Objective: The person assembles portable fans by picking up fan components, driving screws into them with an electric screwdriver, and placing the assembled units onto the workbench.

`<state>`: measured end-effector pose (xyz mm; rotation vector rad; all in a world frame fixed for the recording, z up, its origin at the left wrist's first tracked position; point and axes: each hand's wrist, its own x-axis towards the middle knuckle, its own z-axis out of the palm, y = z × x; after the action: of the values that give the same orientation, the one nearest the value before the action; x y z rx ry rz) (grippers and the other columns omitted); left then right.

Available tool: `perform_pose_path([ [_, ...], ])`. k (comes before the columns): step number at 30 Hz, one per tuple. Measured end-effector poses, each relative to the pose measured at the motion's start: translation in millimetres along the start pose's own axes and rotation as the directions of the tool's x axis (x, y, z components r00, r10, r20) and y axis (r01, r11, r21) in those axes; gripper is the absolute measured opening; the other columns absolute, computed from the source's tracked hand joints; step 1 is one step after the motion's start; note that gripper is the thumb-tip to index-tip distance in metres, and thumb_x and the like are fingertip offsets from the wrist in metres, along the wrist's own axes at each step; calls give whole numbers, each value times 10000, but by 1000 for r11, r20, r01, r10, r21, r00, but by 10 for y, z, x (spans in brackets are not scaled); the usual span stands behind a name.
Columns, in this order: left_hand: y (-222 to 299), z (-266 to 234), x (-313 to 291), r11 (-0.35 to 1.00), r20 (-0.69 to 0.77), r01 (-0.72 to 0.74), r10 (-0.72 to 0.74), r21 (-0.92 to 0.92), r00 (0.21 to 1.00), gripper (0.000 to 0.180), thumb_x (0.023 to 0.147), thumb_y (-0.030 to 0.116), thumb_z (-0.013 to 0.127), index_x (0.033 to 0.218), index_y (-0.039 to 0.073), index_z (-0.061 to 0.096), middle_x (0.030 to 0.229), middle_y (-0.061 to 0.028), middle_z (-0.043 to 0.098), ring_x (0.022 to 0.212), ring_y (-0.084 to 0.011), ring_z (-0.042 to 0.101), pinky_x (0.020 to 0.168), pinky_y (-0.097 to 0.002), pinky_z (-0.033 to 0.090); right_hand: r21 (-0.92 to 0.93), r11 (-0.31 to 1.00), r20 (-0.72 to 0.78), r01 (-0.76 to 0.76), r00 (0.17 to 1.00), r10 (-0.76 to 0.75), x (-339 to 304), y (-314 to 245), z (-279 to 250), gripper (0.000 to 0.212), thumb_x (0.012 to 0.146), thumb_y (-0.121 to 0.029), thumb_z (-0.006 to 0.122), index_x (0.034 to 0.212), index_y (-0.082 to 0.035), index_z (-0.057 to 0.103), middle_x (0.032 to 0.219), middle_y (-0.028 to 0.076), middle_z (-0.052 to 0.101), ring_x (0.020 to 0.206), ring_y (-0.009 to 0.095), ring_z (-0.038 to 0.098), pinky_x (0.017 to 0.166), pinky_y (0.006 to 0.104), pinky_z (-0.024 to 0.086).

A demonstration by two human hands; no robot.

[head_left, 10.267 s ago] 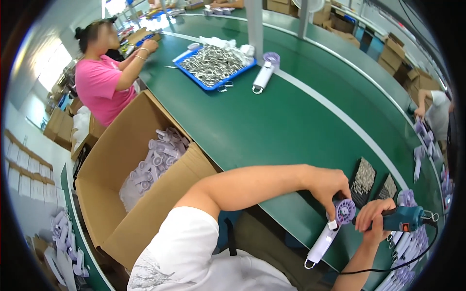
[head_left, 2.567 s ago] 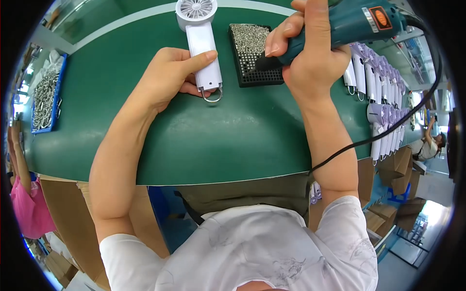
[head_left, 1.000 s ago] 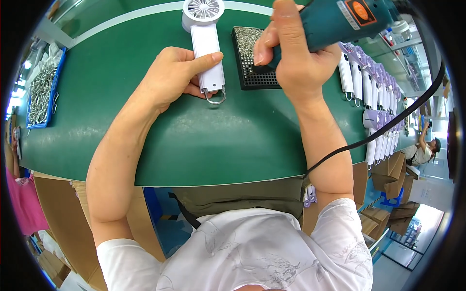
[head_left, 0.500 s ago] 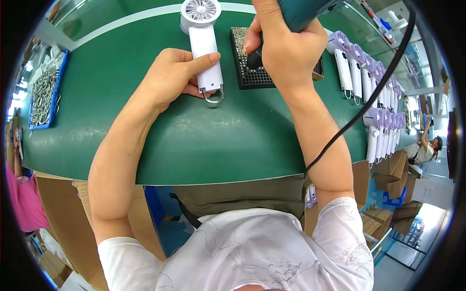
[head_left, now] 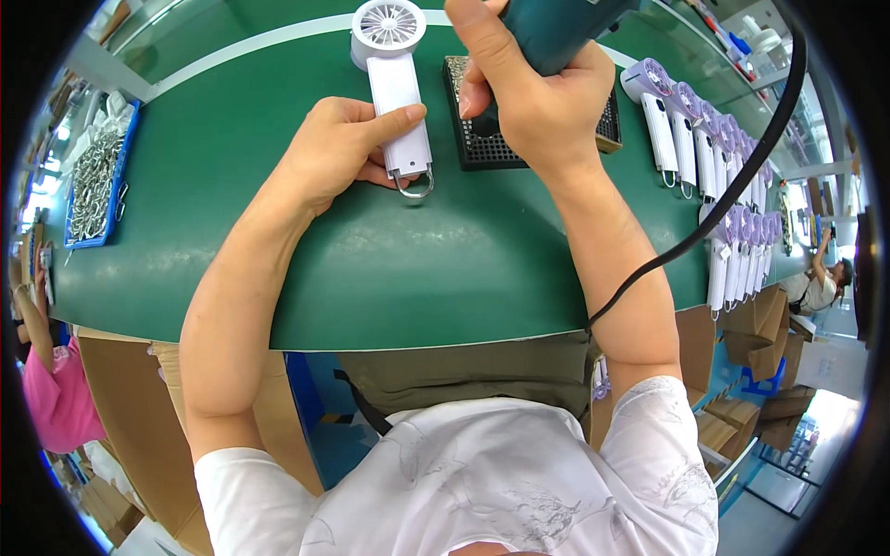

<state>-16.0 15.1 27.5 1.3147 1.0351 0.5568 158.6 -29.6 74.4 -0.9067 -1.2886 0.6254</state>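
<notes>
My left hand [head_left: 343, 144] is wrapped round the white handle of a handheld fan [head_left: 397, 83], thumb across its front. The fan lies on the green table with its round grille pointing away from me. A metal loop [head_left: 415, 189] sticks out of the handle's near end. My right hand [head_left: 549, 111] grips a teal power screwdriver [head_left: 560, 32], whose upper end runs out of the picture. It is above a black perforated tray [head_left: 493, 159] with small metal screws in its far left part. My hand hides the screwdriver's tip.
A blue tray [head_left: 123, 171] of metal clips stands at the left. White and lilac fans [head_left: 660, 130] line the table's right side in rows. The screwdriver's black cord [head_left: 691, 243] hangs across my right forearm. Cardboard boxes [head_left: 130, 408] stand below the table; other people [head_left: 60, 394] are at both sides.
The whole view has shifted slightly. My right hand and the screwdriver have moved a little left over the tray. My left hand keeps its hold on the fan.
</notes>
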Motion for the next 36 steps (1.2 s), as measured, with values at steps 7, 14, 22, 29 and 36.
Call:
perform_pose_path([
  [7,3,-5,-2,1000,4,10,-10,1,1000,445,957,346,723,975,-98,698,858,-164,737,693,-196,729,636,-286,609,126,992,-190,-33,980,56,-61,52,-44,192,988,-174,709,927,-14,625,611,24,586,426,108,529,414,261,427],
  [14,-11,-1,-2,1000,17,2,-2,24,1000,459,975,384,699,976,-75,686,842,-144,724,684,-180,720,628,-272,606,226,947,-85,226,974,-212,-77,105,-273,193,1027,-139,613,959,41,627,644,55,565,453,171,536,429,362,482],
  [22,-34,3,9,1000,10,-9,9,9,1000,467,970,379,706,992,-87,692,847,-152,730,683,-184,718,625,-273,604,290,929,3,231,970,-242,-271,-81,-151,331,1086,-390,492,1132,-94,632,693,10,525,476,174,517,455,376,465],
  [29,-44,8,11,999,0,-34,34,26,999,493,967,371,710,1024,-119,692,863,-160,729,681,-186,715,629,-281,605,221,946,117,237,957,-267,-314,-90,-50,344,1079,-418,504,1133,-92,597,702,14,526,474,180,520,457,387,476],
  [36,-55,28,-12,999,-15,-52,52,-14,999,472,935,326,751,926,-143,695,801,-169,723,653,-187,714,571,-292,606,399,894,-50,206,978,-203,-340,-115,50,254,1011,-158,654,899,66,610,590,63,602,490,153,612,481,293,514],
])
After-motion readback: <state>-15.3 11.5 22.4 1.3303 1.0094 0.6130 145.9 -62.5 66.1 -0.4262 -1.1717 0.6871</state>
